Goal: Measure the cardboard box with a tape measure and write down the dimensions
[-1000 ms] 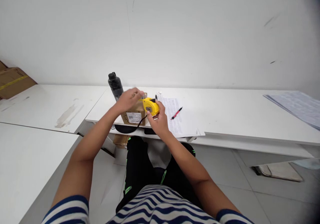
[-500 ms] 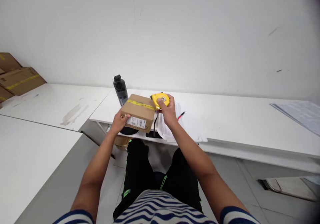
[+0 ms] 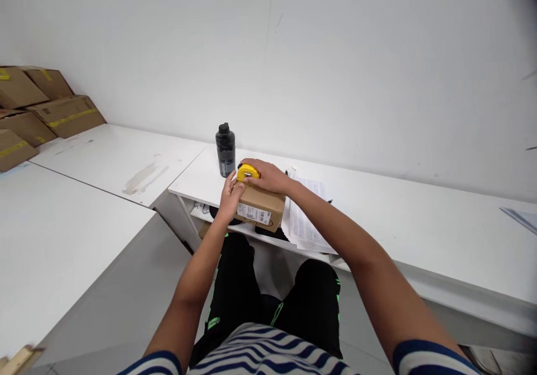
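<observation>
A small cardboard box [image 3: 260, 199] with a white printed label on its near side is tilted above the front edge of the white table. My left hand [image 3: 230, 199] grips its left end, thumb at the top edge and fingers along the far side. Over the top of the box, my right hand [image 3: 268, 175] is closed around a yellow tape measure [image 3: 248, 172], held close to my left fingertips. Whether any blade is pulled out cannot be made out. Just behind my left hand stands a dark water bottle [image 3: 225, 151].
Printed papers [image 3: 308, 227] lie right of the box, with a pen [image 3: 330, 201] partly hidden by my right arm. Taped cartons [image 3: 69, 115] are stacked at the far left. A shelf [image 3: 201, 210] runs beneath the white table [image 3: 403, 218]. More sheets [image 3: 520, 218] lie far right.
My right hand has carried the tape measure from the box's right side to its upper left corner. My left hand has shifted up the box's left end. The view has turned left.
</observation>
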Available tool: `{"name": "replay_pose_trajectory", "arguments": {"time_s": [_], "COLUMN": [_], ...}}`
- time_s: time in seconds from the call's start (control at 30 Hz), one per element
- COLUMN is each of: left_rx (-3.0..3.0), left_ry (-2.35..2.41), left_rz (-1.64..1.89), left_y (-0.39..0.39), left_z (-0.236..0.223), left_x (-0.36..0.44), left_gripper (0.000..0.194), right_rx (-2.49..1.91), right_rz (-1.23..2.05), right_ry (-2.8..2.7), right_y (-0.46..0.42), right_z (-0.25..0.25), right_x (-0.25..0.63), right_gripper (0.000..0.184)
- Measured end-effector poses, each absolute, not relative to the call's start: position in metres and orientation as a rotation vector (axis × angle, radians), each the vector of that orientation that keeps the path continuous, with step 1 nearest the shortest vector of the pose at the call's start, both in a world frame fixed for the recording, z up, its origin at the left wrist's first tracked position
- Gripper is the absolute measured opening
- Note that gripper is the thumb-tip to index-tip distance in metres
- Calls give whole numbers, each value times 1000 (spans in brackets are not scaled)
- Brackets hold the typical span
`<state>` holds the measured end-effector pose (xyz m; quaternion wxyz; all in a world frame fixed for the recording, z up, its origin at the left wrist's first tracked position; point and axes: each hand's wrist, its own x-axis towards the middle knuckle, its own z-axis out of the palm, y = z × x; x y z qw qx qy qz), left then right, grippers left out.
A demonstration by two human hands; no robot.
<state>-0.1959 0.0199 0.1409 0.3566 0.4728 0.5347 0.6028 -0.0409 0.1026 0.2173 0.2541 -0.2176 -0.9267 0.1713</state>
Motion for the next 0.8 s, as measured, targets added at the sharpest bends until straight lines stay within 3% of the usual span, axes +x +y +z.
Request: {"name": "replay_pose_trajectory", "arguments": {"time_s": [0.23,0.47,0.67,0.8], "left_rx": [1331,1513,1466,1527], "left_ry": [1476,1657,1471,1481], "left_rz": [1534,1311,1224,1246], "left_y": [10,6,6,5], "left_z": [147,155,158,161], "left_x": [-196,-207,-212,-209], "left_gripper": [52,53,74,67], "right_rx": [-604,-651,-615,-673], "right_rz": [443,469,444,417], "right_ry": [-2624,-2608,-2638,-2715], "right_y": [100,98,102,103], "right_z": [225,224,222,232], "right_x": [-28,-26,-40,-42], "right_gripper": [56,54,56,56]}}
